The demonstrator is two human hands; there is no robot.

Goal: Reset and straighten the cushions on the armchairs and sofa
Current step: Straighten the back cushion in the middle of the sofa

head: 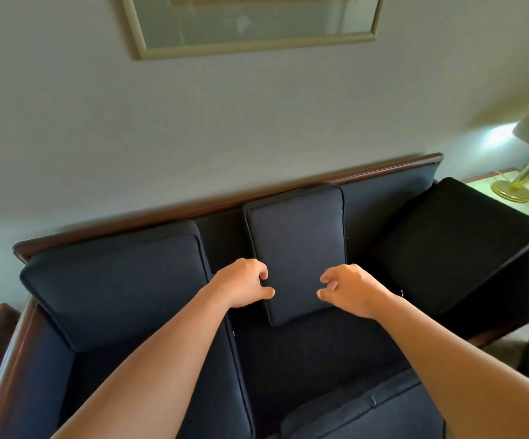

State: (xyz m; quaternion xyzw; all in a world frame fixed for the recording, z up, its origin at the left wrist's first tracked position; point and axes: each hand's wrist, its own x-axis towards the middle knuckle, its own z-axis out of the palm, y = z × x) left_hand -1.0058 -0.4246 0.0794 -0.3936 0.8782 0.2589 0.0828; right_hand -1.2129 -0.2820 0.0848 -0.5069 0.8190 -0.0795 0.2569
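Three dark woven cushions on a wood-framed sofa [193,207]: left cushion [114,286], plump, at 9 o'clock; middle cushion [295,242], flat rectangle, upright at centre; right cushion [453,245], tilted at 3 o'clock. Left hand [244,285] and right hand [348,288], fingers curled, sit over middle cushion's lower edges; grip unclear. Brass lamp [513,188] far right.

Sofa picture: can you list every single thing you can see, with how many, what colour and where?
sofa: 1, navy with dark wood rim, against the wall
back cushions: 3, navy; left one leaning back, middle one standing narrow, right one lying tilted over the sofa's right end
seat cushion: 1, navy, pulled out of place, bottom right
picture frame: 1, pale, on the wall above
lamp: 1, brass base, right side table
left hand: 1, fingers curled, at the middle cushion
right hand: 1, fingers curled, at the middle cushion
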